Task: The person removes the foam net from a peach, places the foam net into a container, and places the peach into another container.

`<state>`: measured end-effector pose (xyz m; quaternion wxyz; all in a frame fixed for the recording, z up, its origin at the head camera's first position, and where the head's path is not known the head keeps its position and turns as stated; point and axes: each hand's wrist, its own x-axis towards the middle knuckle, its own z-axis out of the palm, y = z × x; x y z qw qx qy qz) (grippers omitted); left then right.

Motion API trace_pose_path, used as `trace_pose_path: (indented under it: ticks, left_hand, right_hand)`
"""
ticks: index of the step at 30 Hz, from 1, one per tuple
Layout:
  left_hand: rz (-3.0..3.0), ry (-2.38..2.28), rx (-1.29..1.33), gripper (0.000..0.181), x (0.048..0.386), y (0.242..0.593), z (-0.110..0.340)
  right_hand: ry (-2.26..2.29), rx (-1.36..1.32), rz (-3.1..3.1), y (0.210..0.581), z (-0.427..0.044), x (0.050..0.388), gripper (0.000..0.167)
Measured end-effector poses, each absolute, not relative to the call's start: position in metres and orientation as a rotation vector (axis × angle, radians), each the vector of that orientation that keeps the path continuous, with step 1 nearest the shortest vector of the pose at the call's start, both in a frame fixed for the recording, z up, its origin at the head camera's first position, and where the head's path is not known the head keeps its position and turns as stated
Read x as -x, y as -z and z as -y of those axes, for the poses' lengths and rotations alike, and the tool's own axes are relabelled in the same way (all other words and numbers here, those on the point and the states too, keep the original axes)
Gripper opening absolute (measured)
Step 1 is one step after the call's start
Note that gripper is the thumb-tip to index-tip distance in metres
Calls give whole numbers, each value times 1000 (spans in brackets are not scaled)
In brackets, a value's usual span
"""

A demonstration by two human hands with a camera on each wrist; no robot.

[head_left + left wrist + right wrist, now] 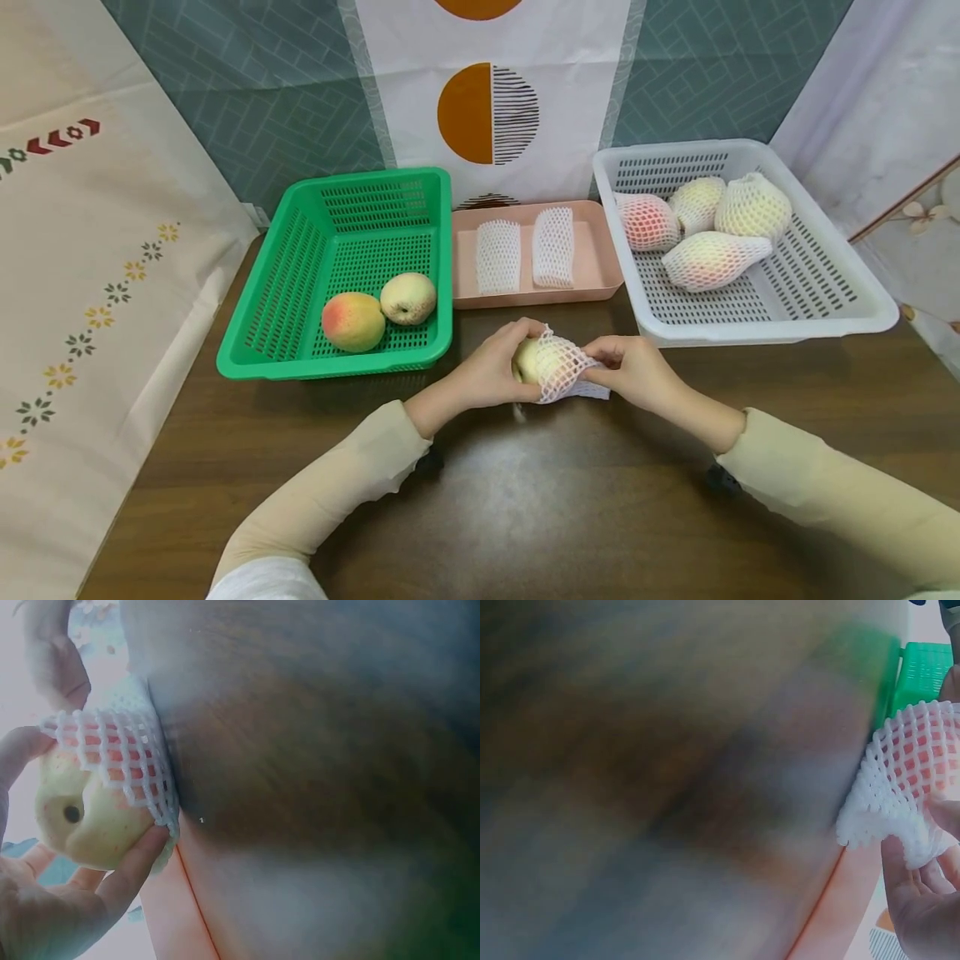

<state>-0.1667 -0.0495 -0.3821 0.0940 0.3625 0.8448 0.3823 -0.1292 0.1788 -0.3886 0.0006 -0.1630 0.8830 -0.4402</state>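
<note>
A pale yellow peach (pixel 527 360) with a pink blush sits partly inside a white foam net sleeve (pixel 561 367), just above the table. My left hand (pixel 495 367) grips the peach from the left, thumb and fingers around it at the net's edge. Its dimpled stem end (pixel 73 814) faces out of the net in the left wrist view. From the other side, my right hand (pixel 641 373) pinches the loose end of the sleeve. In the right wrist view, the net (pixel 915 761) stretches over the fruit and bunches near the fingers.
A green basket (pixel 333 367) at left holds a peach (pixel 353 322) and another pale fruit (pixel 408 298). Two flat foam nets (pixel 498 257) lie in a pink tray (pixel 525 298) behind my hands. At right, a white basket (pixel 772 332) contains several netted fruits (pixel 716 260).
</note>
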Motion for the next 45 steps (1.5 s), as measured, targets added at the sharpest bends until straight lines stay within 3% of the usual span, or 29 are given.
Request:
trace_pose_path:
  ticks: [31, 45]
  left_hand:
    - [-2499, -1281, -1147, 61, 140, 378, 73]
    - [-2527, -1353, -1189, 63, 125, 368, 90]
  right_hand:
    - [1264, 583, -2864, 390, -189, 122, 13]
    - [1171, 707, -2964, 372, -186, 108, 16]
